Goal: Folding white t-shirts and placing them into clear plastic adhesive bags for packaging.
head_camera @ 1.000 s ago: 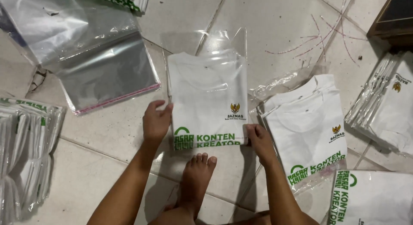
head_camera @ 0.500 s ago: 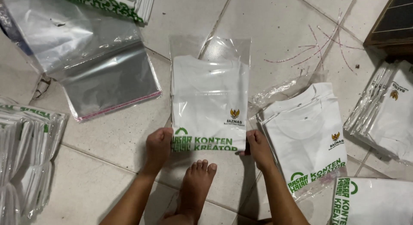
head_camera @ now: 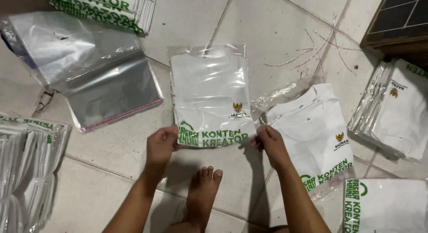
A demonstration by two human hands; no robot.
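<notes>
A folded white shirt with green lettering, inside a clear plastic bag [head_camera: 209, 97], lies on the tiled floor in front of me. My left hand [head_camera: 161, 144] pinches the bag's near left corner. My right hand [head_camera: 268, 143] grips its near right corner. Both hands hold the open end of the bag. My bare foot [head_camera: 203, 193] rests on the tile between my arms.
A stack of empty clear bags [head_camera: 89, 77] lies at the left. Another folded white shirt [head_camera: 314, 130] sits to the right, with bagged shirts [head_camera: 394, 110] beyond it and one [head_camera: 385, 206] at the lower right. More bagged shirts [head_camera: 22, 170] are piled at the far left and at the top [head_camera: 107, 5].
The clear bag has been drawn down over the shirt toward me. Both hands slid from the shirt's lower edge to the bag's near corners.
</notes>
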